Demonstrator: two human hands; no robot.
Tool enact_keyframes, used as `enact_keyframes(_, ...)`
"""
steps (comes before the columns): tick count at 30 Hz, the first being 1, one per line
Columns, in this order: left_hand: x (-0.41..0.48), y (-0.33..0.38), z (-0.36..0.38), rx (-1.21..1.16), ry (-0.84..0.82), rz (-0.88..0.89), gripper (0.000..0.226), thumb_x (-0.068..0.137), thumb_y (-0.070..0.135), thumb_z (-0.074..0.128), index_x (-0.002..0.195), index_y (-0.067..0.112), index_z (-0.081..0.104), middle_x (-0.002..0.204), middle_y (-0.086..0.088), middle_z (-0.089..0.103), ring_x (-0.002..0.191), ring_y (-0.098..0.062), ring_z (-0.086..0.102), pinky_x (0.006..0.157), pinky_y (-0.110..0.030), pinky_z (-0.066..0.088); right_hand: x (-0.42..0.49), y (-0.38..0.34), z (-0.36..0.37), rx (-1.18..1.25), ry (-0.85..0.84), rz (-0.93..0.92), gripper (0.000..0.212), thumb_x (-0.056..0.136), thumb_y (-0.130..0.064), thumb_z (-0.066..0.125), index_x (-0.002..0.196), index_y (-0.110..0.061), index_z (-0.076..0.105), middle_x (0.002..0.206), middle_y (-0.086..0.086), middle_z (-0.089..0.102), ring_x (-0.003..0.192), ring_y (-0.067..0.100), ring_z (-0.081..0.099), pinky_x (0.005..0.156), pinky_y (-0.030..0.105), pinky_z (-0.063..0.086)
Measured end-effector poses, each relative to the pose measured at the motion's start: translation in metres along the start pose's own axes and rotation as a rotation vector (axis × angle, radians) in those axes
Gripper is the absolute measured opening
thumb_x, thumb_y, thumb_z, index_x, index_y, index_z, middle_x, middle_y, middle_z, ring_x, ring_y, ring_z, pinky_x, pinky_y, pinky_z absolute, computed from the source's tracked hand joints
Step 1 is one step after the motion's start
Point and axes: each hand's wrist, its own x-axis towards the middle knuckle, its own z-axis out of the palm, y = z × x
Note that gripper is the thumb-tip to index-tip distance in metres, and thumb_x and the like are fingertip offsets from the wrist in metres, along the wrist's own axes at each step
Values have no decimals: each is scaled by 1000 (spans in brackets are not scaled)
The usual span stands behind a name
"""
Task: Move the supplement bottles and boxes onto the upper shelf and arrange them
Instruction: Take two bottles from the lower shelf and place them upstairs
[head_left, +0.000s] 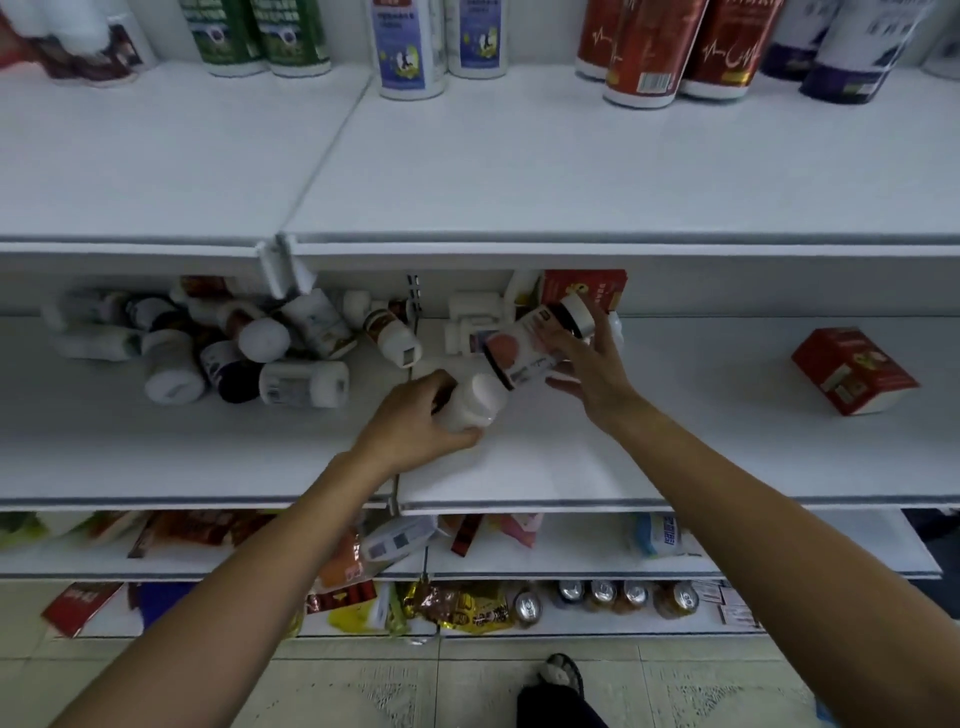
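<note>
My left hand (415, 421) grips a white supplement bottle (475, 402) lying on the middle shelf (675, 457). My right hand (587, 369) holds a tilted white bottle with a pink label (524, 345), fingers curled round it just above the shelf. A pile of several white bottles (234, 348) lies on their sides at the left of that shelf. Behind my right hand stand small white bottles (467, 317) and a red box (584, 288). Another red box (854, 371) lies at the right. The upper shelf (571, 171) is a broad white board above.
Tall canisters (644, 47) stand in a row along the back of the upper shelf. Lower shelves hold snack packets (457, 605) and drink cans (602, 592). A shelf divider post (413, 296) separates the left and right bays. My foot (561, 675) shows on the tiled floor.
</note>
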Motion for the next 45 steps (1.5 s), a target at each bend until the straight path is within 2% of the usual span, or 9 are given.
enact_keyframes(7,-94,-1,-45,-627,29,-349,13,94,28,49,95,16,54,93,-5,61,83,-14,58,74,-28,45,-96,-8,54,68,-3,-86,72,81,-26,71,136,-39,27,123,-1,56,106,20,60,84,44,50)
enact_keyframes(10,-130,-4,-78,-917,95,-398,22,96,22,40,84,13,57,80,-8,58,72,-19,56,69,-33,47,-136,-17,85,93,-69,-110,67,78,-24,68,133,-37,31,121,-1,57,101,18,61,63,32,52)
enact_keyframes(13,-159,-5,-121,-1134,101,-446,29,95,27,36,94,7,57,76,-8,59,66,-21,57,53,-27,51,-164,-32,119,117,-144,-131,66,75,-24,63,134,-35,35,116,-3,58,98,18,62,59,28,52)
enact_keyframes(17,-192,-2,-174,-1069,112,-439,32,93,37,39,82,14,57,65,-4,59,58,-18,56,49,-21,47,-187,-60,167,241,-252,-164,53,79,-17,54,129,-25,40,102,1,62,85,17,63,71,33,53)
enact_keyframes(23,-237,-13,-234,-745,349,-324,48,76,23,75,113,15,44,94,-3,60,76,-14,61,51,-24,50,-209,-88,237,264,-450,-123,26,97,-12,35,118,-13,50,88,7,63,68,17,66,66,31,56)
enact_keyframes(28,-275,-31,-275,-747,503,-259,32,81,19,70,104,23,49,100,-4,62,86,-16,63,69,-33,56,-234,-93,295,117,-645,-76,22,94,-21,43,113,-20,54,97,11,63,81,25,62,80,40,50)
enact_keyframes(33,-311,-55,-303,-743,647,-280,31,82,25,68,109,24,53,108,-3,63,97,-20,64,84,-42,55,-254,-111,352,-48,-720,-306,56,89,-16,54,139,-31,33,118,9,58,96,23,62,85,40,52)
enact_keyframes(40,-336,-79,-342,-913,834,-261,15,91,11,50,96,25,45,106,-15,57,98,-36,63,74,-43,56,-260,-137,413,-124,-808,-447,52,90,-11,56,133,-28,33,117,20,56,93,25,63,77,37,56)
enact_keyframes(45,-322,-96,-365,-780,828,-203,29,87,11,61,111,17,45,94,-9,58,74,-18,62,56,-21,52,-244,-151,450,-191,-822,-497,48,90,-17,58,129,-27,32,112,14,56,95,26,63,75,41,57)
